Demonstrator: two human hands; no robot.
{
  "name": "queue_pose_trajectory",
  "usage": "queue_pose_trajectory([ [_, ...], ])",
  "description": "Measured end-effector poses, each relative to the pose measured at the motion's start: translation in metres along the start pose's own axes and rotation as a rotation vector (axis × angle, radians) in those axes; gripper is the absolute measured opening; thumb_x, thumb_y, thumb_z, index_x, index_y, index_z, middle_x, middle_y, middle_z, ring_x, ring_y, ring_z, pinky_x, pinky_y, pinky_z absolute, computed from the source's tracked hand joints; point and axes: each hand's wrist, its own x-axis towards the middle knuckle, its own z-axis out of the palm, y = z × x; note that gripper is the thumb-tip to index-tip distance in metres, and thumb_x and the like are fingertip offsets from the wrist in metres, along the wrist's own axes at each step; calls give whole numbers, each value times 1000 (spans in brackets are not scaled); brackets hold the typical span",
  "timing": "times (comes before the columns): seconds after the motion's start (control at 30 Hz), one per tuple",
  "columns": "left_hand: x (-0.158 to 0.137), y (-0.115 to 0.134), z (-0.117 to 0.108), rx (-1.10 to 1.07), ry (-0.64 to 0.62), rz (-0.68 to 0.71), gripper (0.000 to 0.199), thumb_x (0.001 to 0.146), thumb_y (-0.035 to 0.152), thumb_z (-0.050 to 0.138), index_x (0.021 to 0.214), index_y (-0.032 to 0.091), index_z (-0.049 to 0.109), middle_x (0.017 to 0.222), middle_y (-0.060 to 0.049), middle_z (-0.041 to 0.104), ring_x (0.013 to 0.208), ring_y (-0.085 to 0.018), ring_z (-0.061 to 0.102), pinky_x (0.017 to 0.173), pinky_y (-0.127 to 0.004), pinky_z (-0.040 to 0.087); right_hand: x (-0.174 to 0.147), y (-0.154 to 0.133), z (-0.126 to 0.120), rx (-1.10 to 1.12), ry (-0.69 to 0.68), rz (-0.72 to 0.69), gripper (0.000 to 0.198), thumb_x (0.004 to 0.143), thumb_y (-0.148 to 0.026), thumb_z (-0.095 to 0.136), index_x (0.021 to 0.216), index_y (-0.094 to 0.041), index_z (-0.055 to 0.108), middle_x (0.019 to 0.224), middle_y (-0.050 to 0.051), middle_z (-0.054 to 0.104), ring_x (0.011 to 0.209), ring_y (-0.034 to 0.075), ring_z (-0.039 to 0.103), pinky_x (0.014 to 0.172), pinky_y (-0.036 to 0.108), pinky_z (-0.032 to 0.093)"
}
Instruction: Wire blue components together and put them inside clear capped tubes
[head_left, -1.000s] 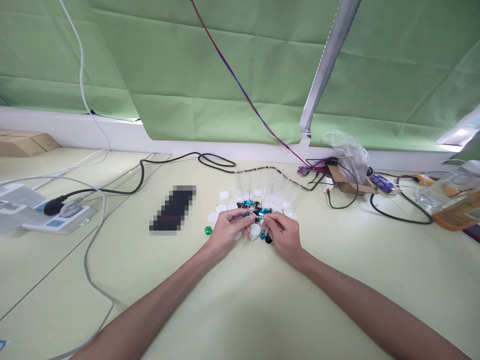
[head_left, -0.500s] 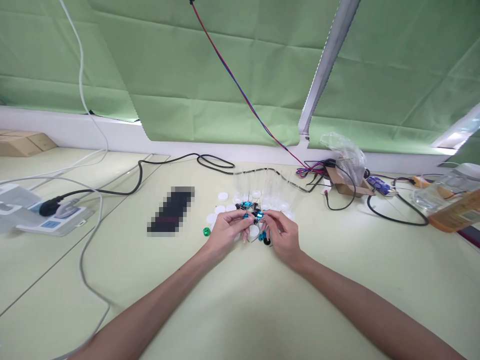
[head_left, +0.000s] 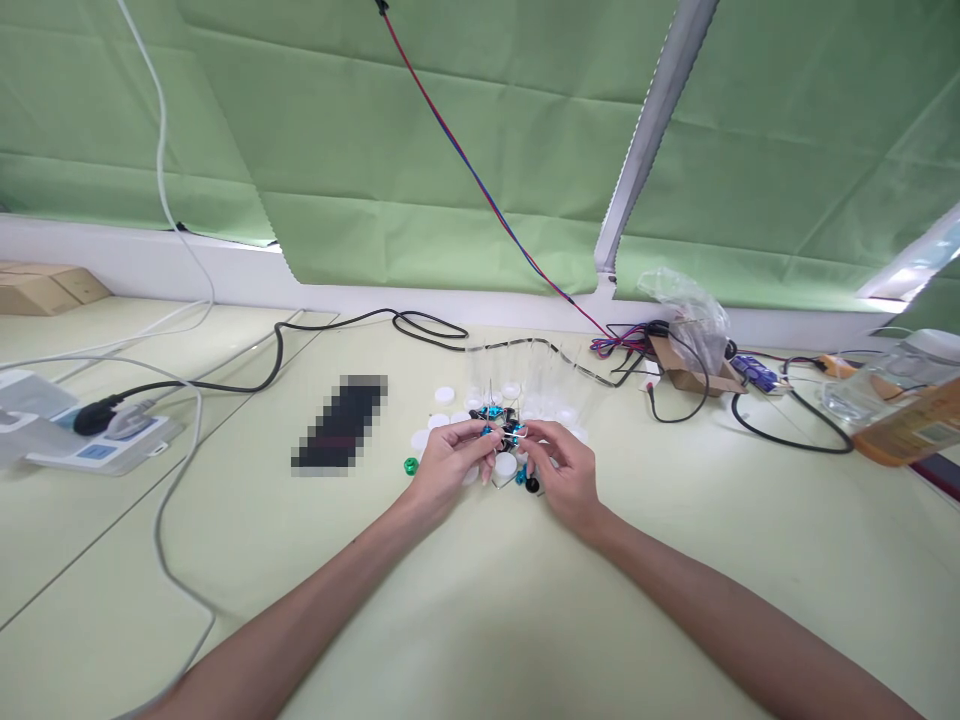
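My left hand (head_left: 454, 455) pinches a small blue metal part (head_left: 487, 432) between thumb and forefinger. From my right hand (head_left: 562, 462), whose thumb and fingers are closed, a thin bent silvery rod (head_left: 515, 434), shaped like a hex key, reaches toward that part. Whether its tip sits in the part is too small to tell. Below and behind the fingers lie more blue and black parts (head_left: 493, 411), partly hidden. A white round lid (head_left: 505, 466) is between the hands. Beside my right fingers are a blue piece (head_left: 521, 477) and a black round piece (head_left: 532, 485).
A green metal part (head_left: 411, 466) and white lids (head_left: 445, 395) surround the hands. Clear containers (head_left: 540, 370) stand behind. Left are a blurred black rectangle (head_left: 341, 425) and a power strip (head_left: 112, 445); right, a small cardboard box (head_left: 694, 380), wires and an orange-labelled bottle (head_left: 911, 425).
The silvery rod now shows plainly between my hands, where a shiny blue part showed at my right fingertips before. Both hands stay nearly in place; the view has shifted slightly.
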Motion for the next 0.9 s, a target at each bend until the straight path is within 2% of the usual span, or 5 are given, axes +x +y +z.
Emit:
queue_pose_trajectory([
  [0.17, -1, 0, -1, 11, -16, -4, 22, 75, 34, 74, 80, 12, 70, 54, 0, 59, 43, -8, 48, 49, -23, 38, 0, 4, 0, -5, 15, 9, 14, 89, -22, 61, 100, -22, 70, 84, 3, 66, 64, 14, 63, 51, 26, 52],
  [0.43, -1, -2, 0, 81, -28, 83, 22, 76, 33, 73, 84, 13, 69, 58, 1, 61, 46, -10, 52, 51, -24, 43, 1, 5, -2, -3, 21, 87, 9, 88, -25, 62, 87, -20, 69, 64, 0, 61, 52, 12, 57, 49, 25, 47],
  [0.7, -1, 0, 0, 149, -31, 129, 21, 75, 32, 73, 84, 14, 69, 57, 1, 60, 47, -11, 53, 54, -25, 45, 1, 2, -3, -17, -3, 123, 13, 90, -28, 59, 83, -19, 65, 65, -1, 61, 54, 11, 56, 51, 24, 46],
  [0.9, -1, 1, 2, 219, 19, 141, 21, 74, 32, 73, 85, 14, 71, 54, 2, 57, 46, -10, 49, 49, -24, 41, 2, 2, -3, -75, -12, 97, 15, 91, -28, 57, 81, -18, 62, 62, -2, 57, 53, 11, 53, 52, 24, 44],
])
